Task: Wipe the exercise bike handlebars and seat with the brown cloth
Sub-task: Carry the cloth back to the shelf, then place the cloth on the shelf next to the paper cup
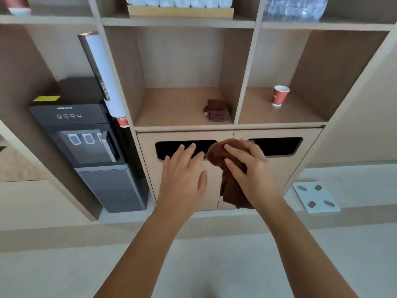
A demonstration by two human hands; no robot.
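Observation:
My right hand (249,168) grips a bunched brown cloth (228,183), whose loose end hangs down below the fingers. Just to its left, my left hand (182,168) is held out with straight, spread fingers, apart from the cloth and holding nothing. Both hands hover in front of a wooden cabinet (275,173) with two dark slots. Another folded brown cloth (216,110) lies on the middle shelf above. No exercise bike is in view.
A black water dispenser (90,147) with a cup tube (103,74) stands at the left. A red paper cup (280,98) sits on the right shelf. A white scale (315,196) lies on the floor at the right. Rolled white towels (178,2) fill the top shelf.

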